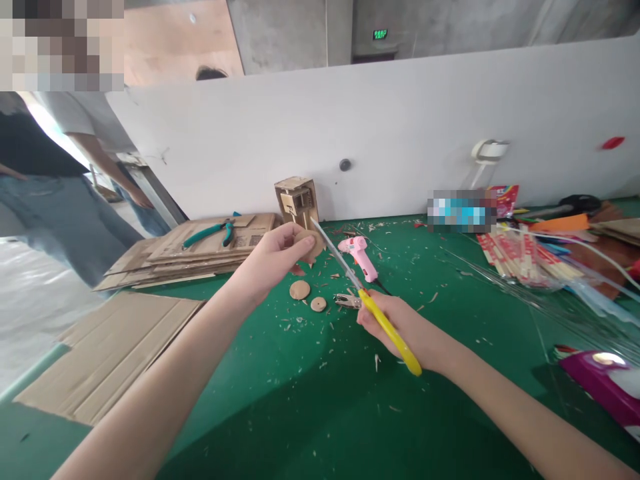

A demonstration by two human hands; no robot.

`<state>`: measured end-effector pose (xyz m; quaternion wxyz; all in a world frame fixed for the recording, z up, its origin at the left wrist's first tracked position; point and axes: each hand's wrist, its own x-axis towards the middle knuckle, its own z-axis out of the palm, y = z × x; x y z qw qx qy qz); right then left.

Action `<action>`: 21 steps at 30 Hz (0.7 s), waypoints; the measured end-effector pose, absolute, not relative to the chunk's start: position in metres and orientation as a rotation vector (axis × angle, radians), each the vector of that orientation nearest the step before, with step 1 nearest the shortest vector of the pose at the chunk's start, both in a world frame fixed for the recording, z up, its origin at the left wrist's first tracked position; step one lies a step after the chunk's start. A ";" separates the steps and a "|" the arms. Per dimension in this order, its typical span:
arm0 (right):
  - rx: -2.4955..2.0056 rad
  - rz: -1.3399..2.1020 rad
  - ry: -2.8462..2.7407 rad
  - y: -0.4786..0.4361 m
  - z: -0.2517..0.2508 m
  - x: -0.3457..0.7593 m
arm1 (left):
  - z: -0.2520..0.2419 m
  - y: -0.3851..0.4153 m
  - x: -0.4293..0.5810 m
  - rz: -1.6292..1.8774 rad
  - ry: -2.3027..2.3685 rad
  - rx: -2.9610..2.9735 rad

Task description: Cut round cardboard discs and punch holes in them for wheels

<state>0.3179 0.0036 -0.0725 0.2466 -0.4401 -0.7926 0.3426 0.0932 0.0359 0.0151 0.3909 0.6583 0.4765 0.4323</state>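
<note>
Trimming seems in hand: the left hand (pixel 280 252) pinches a tan cardboard piece (pixel 315 247) toward the green bench's (pixel 270 380) far edge; the right hand (pixel 397 327) grips yellow-handled metal scissors (pixel 373 307). Cutting further calls for steady alignment.

Arms (pixel 175 367) outstretched, hands (pixel 273 259) apart, fingers (pixel 371 327) apparently curled

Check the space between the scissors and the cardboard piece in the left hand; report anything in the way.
Nothing visible stands between. The scissors, in the right hand, extend toward the right side of the cardboard piece, which the left hand grips from the left. Whether they touch, I cannot tell.
</note>
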 end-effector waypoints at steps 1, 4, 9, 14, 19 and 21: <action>-1.184 0.933 -2.174 0.003 -0.072 0.318 | 0.014 0.037 0.093 1.106 1.204 1.691; -1.145 0.939 -2.187 0.004 -0.073 0.320 | 0.013 0.038 0.090 1.122 1.182 1.706; -1.126 0.959 -2.180 0.006 -0.075 0.322 | 0.012 0.038 0.089 1.143 1.159 1.706; -1.121 0.953 -2.165 0.006 -0.072 0.320 | 0.012 0.037 0.093 1.198 1.120 1.640; -1.157 0.937 -2.207 0.005 -0.069 0.321 | 0.012 0.037 0.094 1.211 1.115 1.617; -1.180 0.929 -2.214 0.004 -0.068 0.322 | 0.013 0.036 0.094 1.216 1.126 1.621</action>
